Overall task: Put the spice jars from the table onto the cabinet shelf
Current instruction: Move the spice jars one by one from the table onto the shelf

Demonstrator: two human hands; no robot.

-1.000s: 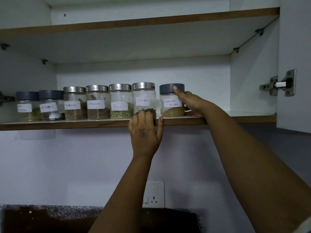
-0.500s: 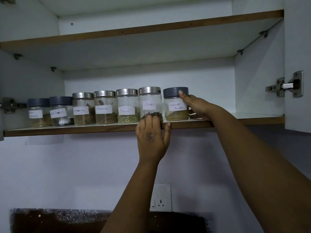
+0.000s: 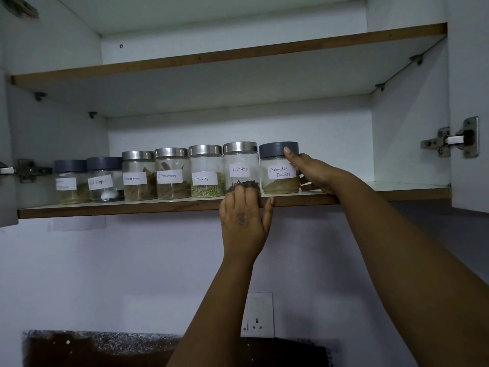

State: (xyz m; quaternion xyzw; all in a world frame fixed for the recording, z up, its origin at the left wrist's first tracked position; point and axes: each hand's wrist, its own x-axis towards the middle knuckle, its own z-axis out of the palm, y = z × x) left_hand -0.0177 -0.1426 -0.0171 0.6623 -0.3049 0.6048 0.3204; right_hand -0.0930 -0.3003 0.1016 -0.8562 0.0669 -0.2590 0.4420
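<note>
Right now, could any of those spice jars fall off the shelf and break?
Maybe. The grey-lidded glass jar labelled Coriander Powder stands close to the front edge of the brown-edged white cabinet shelf. If the right hand gripping it slips, it might tip off. The left hand has its fingers against the silver-lidded glass jar labelled Cloves. A hard push could knock that jar into its close-packed neighbours.

My feed is dim and bluish, the light flat and even. The steel lids (image 3: pixel 205 150) left of the right hand (image 3: pixel 315 173) catch soft glare, and the coriander jar (image 3: pixel 280 178) it grips shows a sharp, readable label. Far left of the left hand (image 3: pixel 244 215), the end labels (image 3: pixel 66 183) go soft. Shadow covers the upper shelf (image 3: pixel 211 83) above both hands.
</note>
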